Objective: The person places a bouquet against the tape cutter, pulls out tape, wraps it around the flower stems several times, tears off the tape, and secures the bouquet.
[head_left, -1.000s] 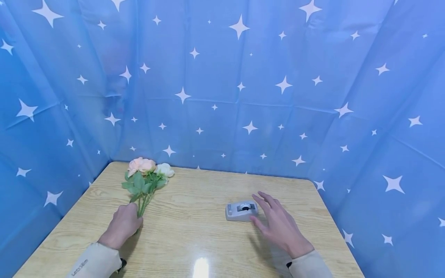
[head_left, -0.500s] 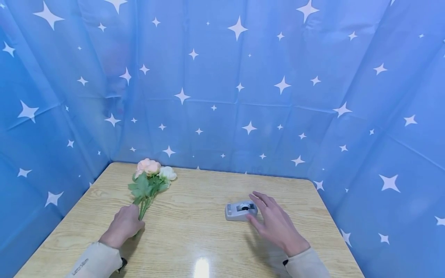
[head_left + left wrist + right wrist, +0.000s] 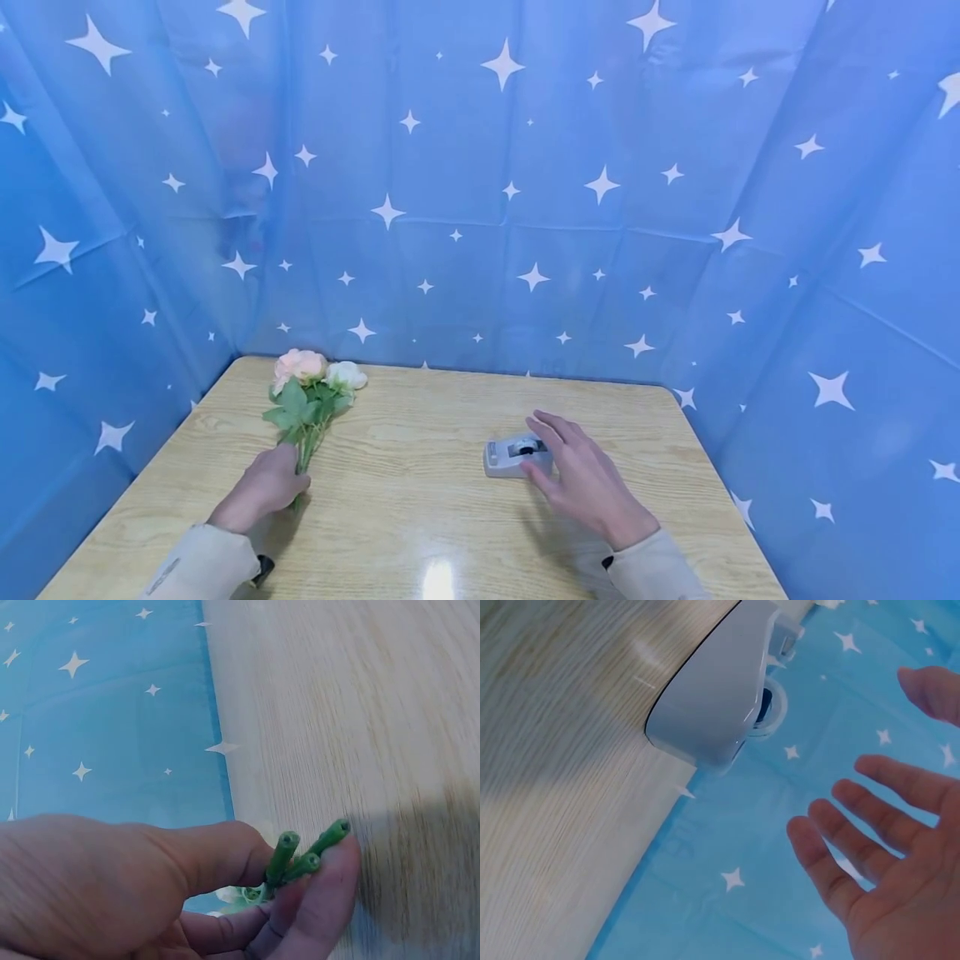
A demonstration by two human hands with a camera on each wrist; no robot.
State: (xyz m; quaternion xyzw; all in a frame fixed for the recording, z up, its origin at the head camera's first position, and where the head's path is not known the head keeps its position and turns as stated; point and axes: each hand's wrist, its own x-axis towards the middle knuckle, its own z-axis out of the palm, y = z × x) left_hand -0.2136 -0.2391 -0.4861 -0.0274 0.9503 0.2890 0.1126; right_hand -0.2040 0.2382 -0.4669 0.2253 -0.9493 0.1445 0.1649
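A small bunch of flowers (image 3: 309, 396), pink and white blooms with green leaves, is gripped low on its stems by my left hand (image 3: 264, 485). In the left wrist view the cut ends of the green stems (image 3: 279, 859) poke out between thumb and fingers. On the table's right half stands a grey tape dispenser (image 3: 501, 458) with a roll of tape (image 3: 776, 709) in it. My right hand (image 3: 588, 483) hovers just over its right end, fingers spread and slightly bent. The right wrist view shows a gap between the fingertips (image 3: 806, 832) and the dispenser.
The light wood table (image 3: 397, 517) has rounded far corners. A blue curtain (image 3: 465, 167) with white stars surrounds it at the back and on both sides. Pale sleeves (image 3: 202, 565) cover both forearms.
The flower heads swung a little right, then back left, as my left hand kept its grip. My right hand has shifted slightly left over the tape dispenser, which stays put.
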